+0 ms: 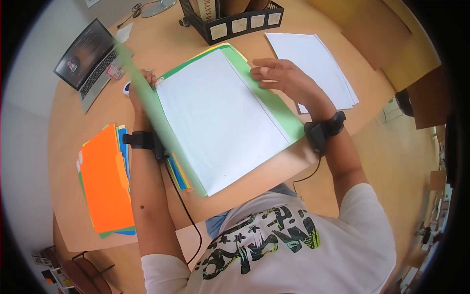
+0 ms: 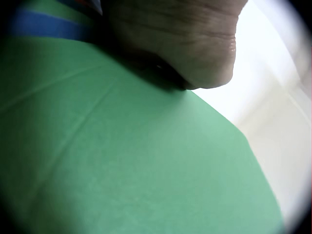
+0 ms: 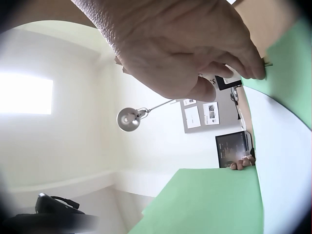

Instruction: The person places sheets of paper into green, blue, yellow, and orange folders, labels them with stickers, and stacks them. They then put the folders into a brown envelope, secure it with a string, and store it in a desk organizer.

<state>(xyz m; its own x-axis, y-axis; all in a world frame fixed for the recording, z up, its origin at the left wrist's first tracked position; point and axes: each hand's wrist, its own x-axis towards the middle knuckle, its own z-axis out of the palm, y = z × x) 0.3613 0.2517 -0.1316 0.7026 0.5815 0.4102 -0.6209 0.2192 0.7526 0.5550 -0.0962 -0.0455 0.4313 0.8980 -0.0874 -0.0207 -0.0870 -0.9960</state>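
Note:
A green folder (image 1: 288, 113) lies opened on the desk with white sheets (image 1: 220, 122) inside. Its raised cover (image 1: 147, 98) stands steeply on the left, blurred in the head view. My left hand (image 1: 142, 90) pinches that cover's edge; in the right wrist view its fingertips (image 3: 242, 163) show over the cover (image 3: 209, 200). The left wrist view has the hand (image 2: 180, 39) against the green cover (image 2: 146, 146). Over the folder's upper right edge is my right hand (image 1: 289, 81), fingers extended and loosely bent, holding nothing. Whether its fingertips touch the folder, I cannot tell.
White papers (image 1: 318, 68) lie at the right. An orange folder (image 1: 105, 181) tops a stack at the left. Behind are a laptop (image 1: 85, 59), a small red-and-white box (image 1: 114, 72) and a black organizer (image 1: 235, 24). Colored folders (image 1: 180, 174) show under the green cover.

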